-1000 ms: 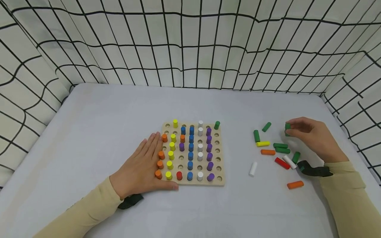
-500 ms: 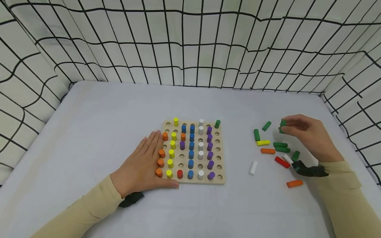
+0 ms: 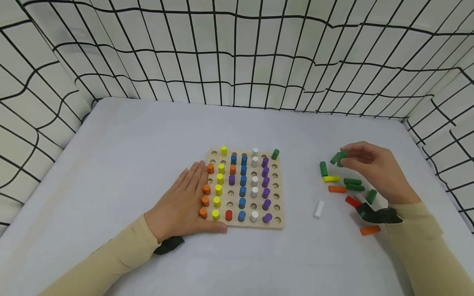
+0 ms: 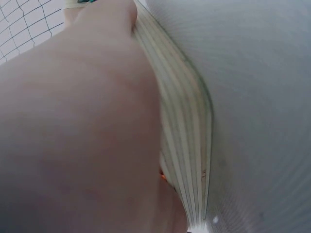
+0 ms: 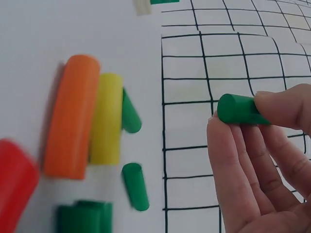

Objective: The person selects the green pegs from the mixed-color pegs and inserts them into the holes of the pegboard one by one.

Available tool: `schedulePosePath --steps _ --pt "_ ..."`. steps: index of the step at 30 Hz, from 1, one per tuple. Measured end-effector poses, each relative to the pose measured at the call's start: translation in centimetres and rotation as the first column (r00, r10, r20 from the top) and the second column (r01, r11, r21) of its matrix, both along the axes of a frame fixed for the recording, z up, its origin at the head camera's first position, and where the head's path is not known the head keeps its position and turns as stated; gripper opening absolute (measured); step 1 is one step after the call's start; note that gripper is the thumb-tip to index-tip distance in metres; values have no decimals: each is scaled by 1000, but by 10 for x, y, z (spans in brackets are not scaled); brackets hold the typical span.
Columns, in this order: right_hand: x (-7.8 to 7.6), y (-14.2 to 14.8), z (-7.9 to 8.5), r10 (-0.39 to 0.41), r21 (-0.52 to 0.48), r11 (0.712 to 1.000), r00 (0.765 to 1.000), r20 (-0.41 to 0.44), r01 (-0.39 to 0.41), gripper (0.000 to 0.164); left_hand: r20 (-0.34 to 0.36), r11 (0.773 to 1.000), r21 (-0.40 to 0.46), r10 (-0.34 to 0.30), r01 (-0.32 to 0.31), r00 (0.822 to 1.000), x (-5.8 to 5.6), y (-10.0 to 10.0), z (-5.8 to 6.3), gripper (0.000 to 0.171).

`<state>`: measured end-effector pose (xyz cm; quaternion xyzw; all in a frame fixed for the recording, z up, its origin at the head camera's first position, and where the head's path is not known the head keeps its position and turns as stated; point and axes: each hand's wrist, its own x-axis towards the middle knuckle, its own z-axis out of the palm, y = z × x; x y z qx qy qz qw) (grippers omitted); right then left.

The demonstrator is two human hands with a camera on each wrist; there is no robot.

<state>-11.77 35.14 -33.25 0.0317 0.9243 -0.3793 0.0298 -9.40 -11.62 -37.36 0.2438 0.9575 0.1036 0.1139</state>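
A square wooden pegboard point(image 3: 281, 205) lies flat on the white table, with rows of orange, yellow, blue, white and purple pegs standing in its holes. One red peg point(image 3: 228, 215) is in the front row and one green peg point(image 3: 275, 154) at the far right corner. My left hand point(image 3: 185, 201) rests flat along the board's left side, fingers straight and thumb at its front edge. Between thumb and fingertips, my right hand point(image 3: 374, 168) pinches a green peg point(image 5: 235, 108) above the table, right of the board. In the left wrist view the hand hides most of the board.
Loose pegs lie right of the board: several green ones, a yellow peg point(image 3: 331, 179), orange pegs point(image 3: 337, 189), a red peg point(image 3: 352, 201) and a white peg point(image 3: 319, 209). A black wire grid point(image 3: 237, 55) borders the table's back and sides.
My right hand has moved left with the green peg, over the loose pegs and towards the board. The left hand stays against the board. The head view has shifted slightly.
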Motion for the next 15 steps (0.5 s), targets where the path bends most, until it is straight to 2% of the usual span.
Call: schedulePosePath --steps 9,15 --pt "-12 -30 19 29 -108 993 996 -87 -38 33 -21 1000 3 -7 7 1000 -3 0 1 144" --pt "-18 -49 26 32 -218 974 993 -112 -56 32 -10 1000 -1 -11 11 1000 -3 0 0 144"
